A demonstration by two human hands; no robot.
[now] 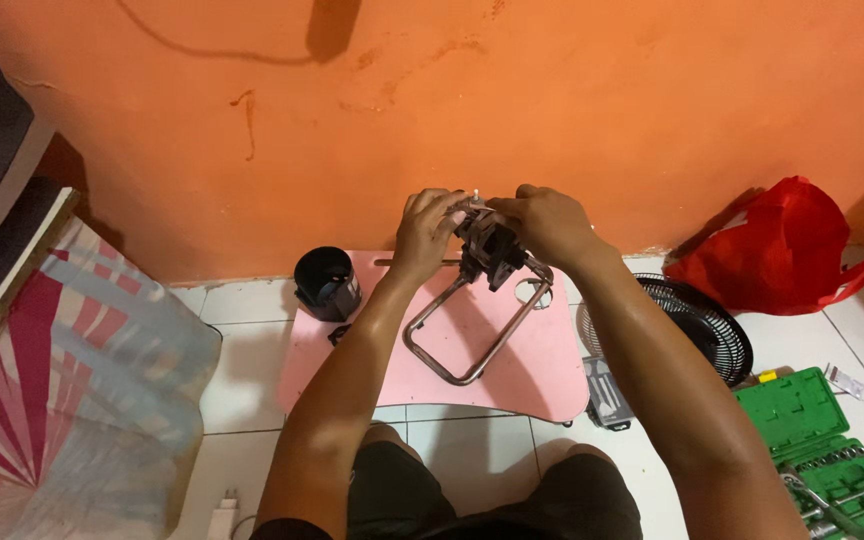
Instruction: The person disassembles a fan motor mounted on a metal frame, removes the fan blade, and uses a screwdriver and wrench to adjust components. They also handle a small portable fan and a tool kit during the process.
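Both hands point(430, 228) point(544, 222) gripping motor point(490, 243), fan grille point(697, 325) beside

Taking the pink folding table point(542, 375) as landmark: its near half lies bare beside the upturned metal leg frame point(457, 335). A black cylinder point(326, 283) blocks its left edge, a fan grille point(697, 320) crowds its right edge, and the orange wall point(432, 110) closes off its far side. Left of it, white floor tiles point(242, 370) stay open up to the striped mattress point(62, 390).

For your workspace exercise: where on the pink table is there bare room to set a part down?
Bare pink shows right of the metal frame, toward the table's near right corner, and left of the frame below the black cylinder. The far edge is crowded: both hands grip the dark mechanism.
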